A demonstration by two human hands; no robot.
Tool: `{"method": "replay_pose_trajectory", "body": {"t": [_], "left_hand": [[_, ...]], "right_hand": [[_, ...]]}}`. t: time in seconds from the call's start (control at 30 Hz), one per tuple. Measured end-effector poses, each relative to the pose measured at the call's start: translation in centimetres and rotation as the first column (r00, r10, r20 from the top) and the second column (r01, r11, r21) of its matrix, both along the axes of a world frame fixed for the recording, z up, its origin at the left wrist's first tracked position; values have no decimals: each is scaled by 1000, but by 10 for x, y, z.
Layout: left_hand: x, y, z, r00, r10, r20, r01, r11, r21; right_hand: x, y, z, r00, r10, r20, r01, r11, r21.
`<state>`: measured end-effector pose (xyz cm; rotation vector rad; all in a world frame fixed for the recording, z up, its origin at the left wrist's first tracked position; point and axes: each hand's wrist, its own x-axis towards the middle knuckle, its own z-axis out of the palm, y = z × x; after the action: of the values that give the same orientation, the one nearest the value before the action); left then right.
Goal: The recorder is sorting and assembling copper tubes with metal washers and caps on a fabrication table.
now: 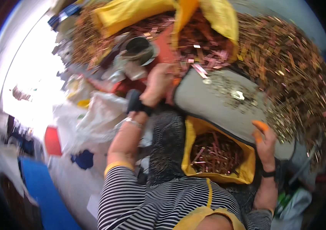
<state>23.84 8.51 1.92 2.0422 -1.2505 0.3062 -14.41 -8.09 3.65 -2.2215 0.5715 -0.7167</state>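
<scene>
My left hand [160, 81] is stretched forward beside the left end of a grey board [205, 97] with a dark rim. Motion smears its fingers, so what they do is unclear. My right hand [265, 142] is over the board's near right edge, fingers bent but apart, orange covers on the fingertips, nothing seen in it. Small shiny metal pieces [243, 94] lie scattered across the board. Directly in front of my body, below the board, a yellow bag [188, 153] gapes, holding thin copper-coloured strips [216, 153].
A large heap of copper-coloured strips [285, 57] spreads at the far right. Another yellow bag [230, 23] spills strips beyond the board. A metal cup-like container [147, 55] lies left of it. White plastic bags [101, 115] and a blue panel [46, 191] are at the left.
</scene>
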Motion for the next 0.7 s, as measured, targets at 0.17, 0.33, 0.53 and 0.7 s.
{"method": "replay_pose_trajectory", "body": {"t": [0.17, 0.33, 0.53, 0.7], "left_hand": [[38, -34, -23, 975, -162, 151, 127, 967, 221], [40, -39, -4, 986, -134, 102, 115, 978, 176], [42, -18, -4, 933, -344, 102, 296, 899, 324], [56, -41, 2, 854, -496, 154, 392, 810, 437]], "right_hand": [[-4, -9, -1, 999, -7, 41, 4, 997, 71], [-4, -5, 4, 1000, 13, -4, -12, 1000, 21], [2, -1, -2, 996, 82, -15, -82, 997, 3], [7, 1, -1, 996, 88, -28, -88, 996, 9]]}}
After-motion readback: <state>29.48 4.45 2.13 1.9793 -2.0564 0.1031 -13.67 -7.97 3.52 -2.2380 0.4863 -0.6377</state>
